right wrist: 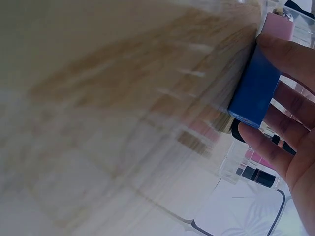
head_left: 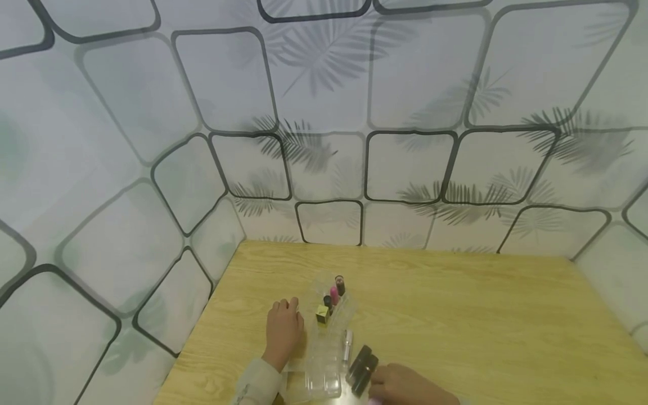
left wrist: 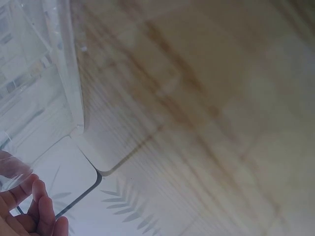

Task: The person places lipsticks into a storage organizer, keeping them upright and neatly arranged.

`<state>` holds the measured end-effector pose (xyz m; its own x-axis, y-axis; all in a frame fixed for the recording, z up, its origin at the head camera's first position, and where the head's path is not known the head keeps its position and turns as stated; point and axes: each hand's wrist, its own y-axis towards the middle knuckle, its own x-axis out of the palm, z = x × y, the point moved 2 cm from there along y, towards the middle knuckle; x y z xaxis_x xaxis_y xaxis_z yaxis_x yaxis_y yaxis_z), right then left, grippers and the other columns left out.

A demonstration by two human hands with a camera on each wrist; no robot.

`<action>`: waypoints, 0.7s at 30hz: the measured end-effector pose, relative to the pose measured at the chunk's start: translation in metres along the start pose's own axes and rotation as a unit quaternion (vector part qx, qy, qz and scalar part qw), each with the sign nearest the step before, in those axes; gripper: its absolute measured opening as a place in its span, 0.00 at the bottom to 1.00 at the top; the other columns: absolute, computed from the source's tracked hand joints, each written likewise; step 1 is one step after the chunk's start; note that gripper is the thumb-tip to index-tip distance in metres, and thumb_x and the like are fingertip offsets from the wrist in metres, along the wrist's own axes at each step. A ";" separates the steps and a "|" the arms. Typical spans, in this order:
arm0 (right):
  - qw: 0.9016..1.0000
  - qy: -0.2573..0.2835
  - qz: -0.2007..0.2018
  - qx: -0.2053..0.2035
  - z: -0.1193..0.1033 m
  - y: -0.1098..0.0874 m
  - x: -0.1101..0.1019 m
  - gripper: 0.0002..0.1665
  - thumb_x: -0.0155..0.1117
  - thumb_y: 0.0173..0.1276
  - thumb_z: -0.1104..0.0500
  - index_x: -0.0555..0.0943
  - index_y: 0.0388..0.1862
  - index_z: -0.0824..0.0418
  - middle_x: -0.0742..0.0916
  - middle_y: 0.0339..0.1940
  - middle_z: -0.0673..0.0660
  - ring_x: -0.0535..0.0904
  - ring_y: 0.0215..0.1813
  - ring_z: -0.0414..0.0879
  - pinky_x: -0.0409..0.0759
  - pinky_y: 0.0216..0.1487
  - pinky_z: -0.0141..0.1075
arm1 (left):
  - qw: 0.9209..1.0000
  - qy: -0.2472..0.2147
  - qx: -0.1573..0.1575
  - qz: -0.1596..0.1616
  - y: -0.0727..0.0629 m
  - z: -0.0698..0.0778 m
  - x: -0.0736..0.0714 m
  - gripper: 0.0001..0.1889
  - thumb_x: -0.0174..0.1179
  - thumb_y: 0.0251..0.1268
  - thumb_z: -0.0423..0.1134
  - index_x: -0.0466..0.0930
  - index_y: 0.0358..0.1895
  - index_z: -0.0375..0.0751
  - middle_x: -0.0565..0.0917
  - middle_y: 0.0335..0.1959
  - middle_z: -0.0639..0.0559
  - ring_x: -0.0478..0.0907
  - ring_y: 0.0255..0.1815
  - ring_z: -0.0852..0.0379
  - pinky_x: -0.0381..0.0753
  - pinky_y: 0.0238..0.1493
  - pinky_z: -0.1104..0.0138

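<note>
In the head view my left hand (head_left: 284, 332) is at the left side of a clear plastic cosmetics organizer (head_left: 316, 360). The left wrist view has the thumb showing through the organizer's clear wall (left wrist: 64, 69), the other fingers bent toward it, pinching the wall. My right hand (head_left: 405, 385) is at the lower right. Its thumb and fingers grip a blue-and-pink rectangular cosmetic tube (right wrist: 258, 81). Just left of that hand are two dark tubes (head_left: 360, 365). A yellow-topped box (head_left: 322, 315), a pink lipstick (head_left: 334, 295) and dark tubes (head_left: 340, 285) stand in the organizer's far end.
A slim silver-white tube (head_left: 347, 346) is at the organizer's right side. The wooden table (head_left: 481, 315) extends to the right and back. Patterned wall covering (head_left: 324, 169) rises behind the table and along its left side.
</note>
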<state>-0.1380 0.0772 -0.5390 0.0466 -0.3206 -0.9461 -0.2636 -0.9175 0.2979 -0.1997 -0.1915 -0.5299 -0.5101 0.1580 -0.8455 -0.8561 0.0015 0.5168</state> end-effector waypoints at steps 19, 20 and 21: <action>0.999 -0.051 -0.009 0.014 0.009 0.002 -0.019 0.07 0.64 0.57 0.46 0.82 0.29 0.47 0.82 0.27 0.40 0.72 0.30 0.27 0.68 0.34 0.17 | 1.000 -0.001 0.008 0.012 0.000 0.001 -0.002 0.12 0.65 0.47 0.32 0.76 0.36 0.38 0.75 0.24 0.46 0.69 0.25 0.52 0.68 0.26 0.63; 0.998 -0.064 -0.007 0.013 0.010 0.002 -0.020 0.07 0.65 0.56 0.47 0.82 0.29 0.47 0.83 0.27 0.40 0.73 0.30 0.28 0.69 0.34 0.17 | 1.000 -0.001 0.008 0.011 0.000 0.001 -0.002 0.12 0.65 0.47 0.32 0.76 0.36 0.38 0.75 0.24 0.46 0.69 0.25 0.52 0.68 0.26 0.63; 0.997 -0.073 -0.005 0.013 0.012 0.003 -0.022 0.06 0.66 0.55 0.48 0.82 0.30 0.47 0.83 0.27 0.40 0.74 0.30 0.28 0.69 0.34 0.18 | 1.000 -0.001 0.007 0.010 0.000 0.000 -0.002 0.11 0.65 0.47 0.33 0.76 0.36 0.38 0.75 0.24 0.46 0.69 0.25 0.52 0.68 0.26 0.63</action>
<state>-0.1510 0.0844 -0.5189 -0.0907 -0.2712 -0.9582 -0.2886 -0.9137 0.2860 -0.1985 -0.1914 -0.5287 -0.5270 0.1596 -0.8347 -0.8444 0.0127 0.5356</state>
